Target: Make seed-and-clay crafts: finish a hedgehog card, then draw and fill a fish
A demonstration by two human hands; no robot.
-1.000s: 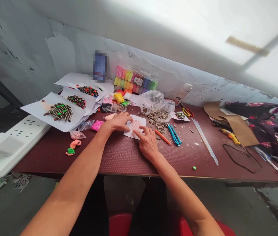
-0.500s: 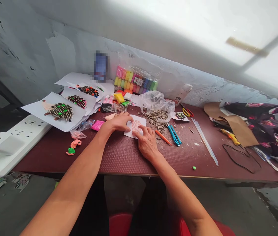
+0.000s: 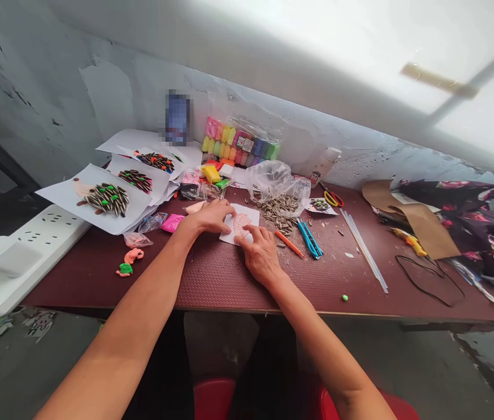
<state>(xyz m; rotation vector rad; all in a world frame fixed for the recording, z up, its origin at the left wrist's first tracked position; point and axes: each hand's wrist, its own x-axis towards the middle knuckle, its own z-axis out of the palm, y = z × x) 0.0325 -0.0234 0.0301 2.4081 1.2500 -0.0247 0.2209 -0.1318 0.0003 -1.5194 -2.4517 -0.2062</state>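
A small white card (image 3: 228, 234) bearing an orange-pink patterned figure (image 3: 241, 225) lies flat on the table between my hands. My left hand (image 3: 212, 216) rests against the card's left side, thumb and fingers apart. From the lower right, my right hand (image 3: 261, 249) reaches onto the card. Its thumb and forefinger touch the figure's lower part with a small gap between them, and its other fingers are bent. I see no tool in either hand. Just beyond the left hand is a pale peach piece (image 3: 195, 207), partly covered by it.
Behind the card lie sunflower seeds (image 3: 278, 205) beside a clear plastic bag (image 3: 273, 175). An orange pen (image 3: 289, 244) and a blue cutter (image 3: 309, 238) are on the right. Sheets with seed hedgehogs (image 3: 109, 198) and a power strip (image 3: 41, 245) occupy the left.
Both hands stay at the card in nearly the same pose. The whole view has shifted very slightly; I see nothing taken up or let go.
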